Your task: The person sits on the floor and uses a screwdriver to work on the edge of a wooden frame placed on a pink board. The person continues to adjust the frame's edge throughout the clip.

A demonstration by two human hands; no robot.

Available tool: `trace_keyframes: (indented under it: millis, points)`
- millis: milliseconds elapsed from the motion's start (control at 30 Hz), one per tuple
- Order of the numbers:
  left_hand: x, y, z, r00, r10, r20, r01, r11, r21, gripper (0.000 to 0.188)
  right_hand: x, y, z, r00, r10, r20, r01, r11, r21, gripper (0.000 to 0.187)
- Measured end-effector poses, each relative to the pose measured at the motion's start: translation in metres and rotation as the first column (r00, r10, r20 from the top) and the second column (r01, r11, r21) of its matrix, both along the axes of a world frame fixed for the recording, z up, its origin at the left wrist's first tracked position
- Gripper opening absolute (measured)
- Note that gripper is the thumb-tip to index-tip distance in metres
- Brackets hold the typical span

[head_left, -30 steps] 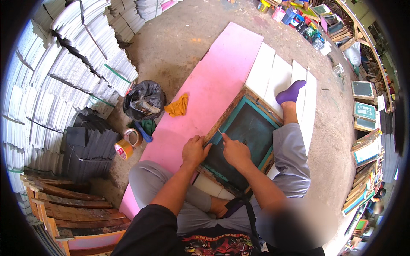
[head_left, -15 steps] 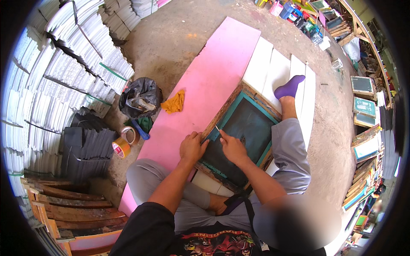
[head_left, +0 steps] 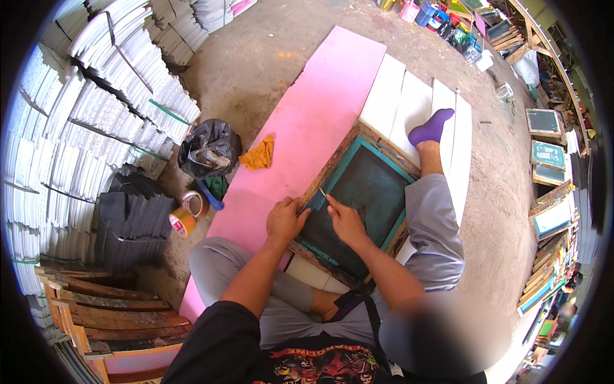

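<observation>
Both hands busy: my R hand [head_left: 346, 224] had its fingers closed round a thin tool [head_left: 322, 190], tip by the teal border of the wooden frame [head_left: 334, 164]. L hand [head_left: 286, 218], part-curled, sat at the left rim; couldn't tell if gripping. Frame lay on white boards [head_left: 385, 96], pink board [head_left: 332, 89] alongside. Prob. mid tip-work; next move seemed to need a steady frame & light pressure.

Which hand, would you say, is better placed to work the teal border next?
Probably the right hand: it holds a thin tool at the teal border, while the left hand rests on the frame.
</observation>
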State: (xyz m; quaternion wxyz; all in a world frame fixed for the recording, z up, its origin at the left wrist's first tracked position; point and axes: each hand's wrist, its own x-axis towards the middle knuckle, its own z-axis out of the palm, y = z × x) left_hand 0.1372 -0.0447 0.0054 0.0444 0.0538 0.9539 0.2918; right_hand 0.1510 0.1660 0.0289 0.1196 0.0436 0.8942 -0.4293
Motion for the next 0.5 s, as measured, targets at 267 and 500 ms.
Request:
trace_keyframes:
  millis: [267,500]
  points:
    - [-0.003,0.005,0.004,1.0,-0.002,0.006,0.002,1.0,-0.007,0.042,0.001,0.006,-0.048,0.986,-0.027,-0.162,-0.002,0.984,-0.18,0.048]
    - [-0.002,0.0,0.006,1.0,0.009,0.03,-0.01,1.0,0.025,0.041,-0.002,0.01,-0.023,0.974,-0.009,0.226,0.071,0.961,-0.269,0.054]
